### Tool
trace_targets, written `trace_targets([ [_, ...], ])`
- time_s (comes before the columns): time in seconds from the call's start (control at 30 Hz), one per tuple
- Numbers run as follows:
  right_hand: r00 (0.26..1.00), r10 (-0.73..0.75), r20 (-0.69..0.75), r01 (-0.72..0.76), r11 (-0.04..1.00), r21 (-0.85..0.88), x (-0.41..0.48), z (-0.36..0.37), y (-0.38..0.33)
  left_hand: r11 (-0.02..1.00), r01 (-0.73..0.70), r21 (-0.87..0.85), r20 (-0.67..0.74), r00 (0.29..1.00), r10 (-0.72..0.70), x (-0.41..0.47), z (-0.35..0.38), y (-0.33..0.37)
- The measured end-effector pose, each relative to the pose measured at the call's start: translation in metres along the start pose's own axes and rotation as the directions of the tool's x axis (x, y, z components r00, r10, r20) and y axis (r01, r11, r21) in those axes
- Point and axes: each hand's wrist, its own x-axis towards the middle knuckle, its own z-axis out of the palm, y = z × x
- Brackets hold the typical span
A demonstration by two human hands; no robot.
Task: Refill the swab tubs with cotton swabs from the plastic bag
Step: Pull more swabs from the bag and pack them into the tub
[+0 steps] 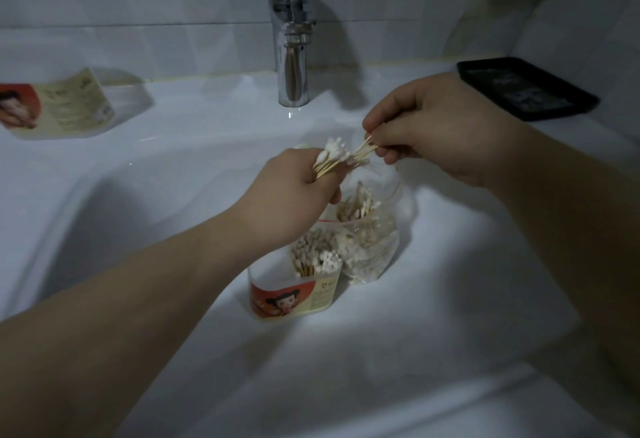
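Above the red-labelled translucent plastic swab tub (287, 295), left hand (294, 195) grips a bundle of wooden-stick cotton swabs (334, 157), right hand (433, 129) pinches a few sticks, clear plastic bag (377, 240) just behind it; I'd square the ends, then lower them in upright.

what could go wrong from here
The left hand grips a swab bundle and the right hand pinches a few swabs, both above the basin; dropped ones may land beside the tub. The tub and bag sit in the basin near the faucet, so any drip could wet them.
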Motion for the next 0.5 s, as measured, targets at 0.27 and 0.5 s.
trace_targets([
  [0.27, 0.999, -0.022, -0.040, 0.021, 0.999, -0.026, 0.000, -0.005, -0.002, 0.993, 0.053, -0.101, 0.016, 0.999, -0.051, 0.000, 0.001, 0.003],
  [0.5, 0.991, 0.000, -0.134, -0.003, 1.000, -0.021, 0.005, -0.014, 0.001, 0.966, 0.160, -0.202, -0.071, 0.982, -0.177, 0.004, 0.001, -0.001],
])
